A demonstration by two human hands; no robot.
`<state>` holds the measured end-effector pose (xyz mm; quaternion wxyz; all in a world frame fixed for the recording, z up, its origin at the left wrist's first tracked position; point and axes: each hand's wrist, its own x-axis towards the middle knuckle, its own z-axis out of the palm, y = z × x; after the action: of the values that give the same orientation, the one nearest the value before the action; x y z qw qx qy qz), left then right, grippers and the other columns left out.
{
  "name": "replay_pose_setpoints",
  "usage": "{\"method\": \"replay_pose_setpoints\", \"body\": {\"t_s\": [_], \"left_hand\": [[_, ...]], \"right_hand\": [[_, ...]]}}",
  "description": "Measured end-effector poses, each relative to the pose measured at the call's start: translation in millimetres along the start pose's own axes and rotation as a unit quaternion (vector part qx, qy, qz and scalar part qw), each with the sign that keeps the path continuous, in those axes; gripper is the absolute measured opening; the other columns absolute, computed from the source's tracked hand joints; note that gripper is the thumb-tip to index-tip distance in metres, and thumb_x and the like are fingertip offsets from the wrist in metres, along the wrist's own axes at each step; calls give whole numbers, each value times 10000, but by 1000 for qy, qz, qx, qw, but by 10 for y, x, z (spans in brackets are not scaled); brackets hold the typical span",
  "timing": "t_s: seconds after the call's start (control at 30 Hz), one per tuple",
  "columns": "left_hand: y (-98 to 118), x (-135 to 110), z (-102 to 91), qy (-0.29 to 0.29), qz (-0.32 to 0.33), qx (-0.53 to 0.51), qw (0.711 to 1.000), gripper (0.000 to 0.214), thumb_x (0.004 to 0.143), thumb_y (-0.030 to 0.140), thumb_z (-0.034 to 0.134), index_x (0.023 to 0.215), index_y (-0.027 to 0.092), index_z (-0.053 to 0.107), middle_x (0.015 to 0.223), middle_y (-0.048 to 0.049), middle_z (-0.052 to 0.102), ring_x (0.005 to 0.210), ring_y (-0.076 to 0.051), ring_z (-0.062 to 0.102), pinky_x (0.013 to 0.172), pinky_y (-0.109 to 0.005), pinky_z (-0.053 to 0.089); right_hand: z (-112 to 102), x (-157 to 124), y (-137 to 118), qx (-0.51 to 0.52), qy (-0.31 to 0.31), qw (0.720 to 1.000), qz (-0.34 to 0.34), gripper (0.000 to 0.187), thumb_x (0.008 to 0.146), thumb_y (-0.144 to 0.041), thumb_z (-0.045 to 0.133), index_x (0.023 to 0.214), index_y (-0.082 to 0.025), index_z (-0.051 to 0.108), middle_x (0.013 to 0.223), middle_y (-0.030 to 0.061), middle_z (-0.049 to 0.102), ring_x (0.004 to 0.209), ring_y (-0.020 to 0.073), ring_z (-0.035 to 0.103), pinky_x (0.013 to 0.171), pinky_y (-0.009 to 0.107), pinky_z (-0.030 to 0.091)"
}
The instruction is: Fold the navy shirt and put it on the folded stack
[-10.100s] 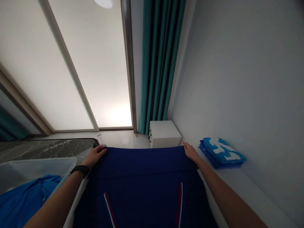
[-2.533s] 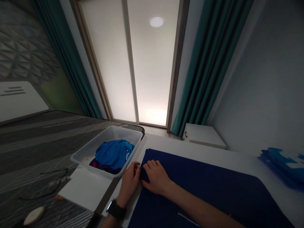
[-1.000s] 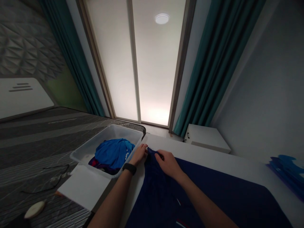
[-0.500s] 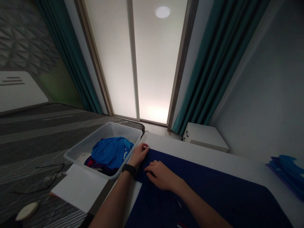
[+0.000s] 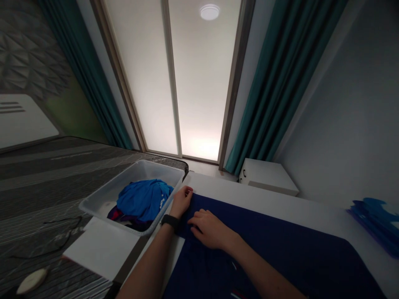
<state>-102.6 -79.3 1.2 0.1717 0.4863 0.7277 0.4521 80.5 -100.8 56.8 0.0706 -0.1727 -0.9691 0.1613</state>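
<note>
A dark navy garment with thin red and white stripes lies spread over a white table. My left hand, with a black watch on its wrist, pinches the garment's far left corner at the table's edge. My right hand lies palm down on the cloth just beside it, its fingers curled onto the fabric and pressing it flat.
A clear plastic bin holding a bright blue garment sits left of the table on a dark patterned bed. Folded blue clothes are stacked at the right by the wall. A white cabinet stands beyond the table.
One second ago both hands held the garment's corner lifted and bunched. It now lies flat, my left hand at the corner and my right hand lowered onto the cloth.
</note>
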Motion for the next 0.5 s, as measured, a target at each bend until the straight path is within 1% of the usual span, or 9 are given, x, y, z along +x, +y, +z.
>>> {"method": "replay_pose_setpoints", "body": {"t_s": [0.13,0.17,0.23,0.3,0.37,0.43,0.5], "left_hand": [[-26,-8,-23,0,-2,7,1000,137,805,202,520,865,184,641,658,7,632,668,-167,612,645,-265,437],[-38,-9,-29,-2,-2,8,1000,143,799,204,523,875,185,642,654,10,632,661,-167,612,639,-264,438],[-61,-14,-37,-10,2,8,1000,159,783,205,530,893,185,643,658,13,633,645,-163,610,631,-262,442],[-78,-21,-39,-15,9,7,1000,173,777,206,531,905,184,645,679,9,640,650,-161,614,640,-262,449],[-82,-28,-35,-15,16,8,1000,176,779,209,525,904,186,647,701,0,647,664,-164,619,654,-267,456],[-75,-34,-30,-11,21,12,1000,170,783,211,519,894,189,647,715,-7,652,673,-170,621,663,-275,460],[-61,-41,-27,-9,22,17,1000,162,789,209,515,884,194,645,728,-10,659,671,-172,623,662,-279,463]], "right_hand": [[-32,-12,40,-2,1,1000,8,253,946,-245,456,1090,-206,661,995,61,654,945,200,571,847,340,407],[-32,-14,57,-8,10,1000,16,256,943,-238,456,1094,-205,659,1021,67,651,977,207,567,870,350,409],[-8,-15,106,-26,44,998,40,288,933,-230,463,1161,-191,633,1159,99,621,1111,232,530,958,380,392],[52,-12,170,-44,80,993,69,383,936,-254,457,1295,-157,552,1359,140,520,1286,261,420,1067,420,324],[135,-8,238,-51,88,991,92,493,956,-314,425,1411,-124,434,1501,156,375,1402,270,279,1138,443,237],[222,-7,296,-45,65,992,98,559,975,-374,376,1471,-116,346,1559,140,274,1444,255,196,1167,445,183],[293,-10,335,-36,37,994,98,587,985,-416,333,1492,-122,306,1576,117,229,1457,237,160,1181,444,145]]}}
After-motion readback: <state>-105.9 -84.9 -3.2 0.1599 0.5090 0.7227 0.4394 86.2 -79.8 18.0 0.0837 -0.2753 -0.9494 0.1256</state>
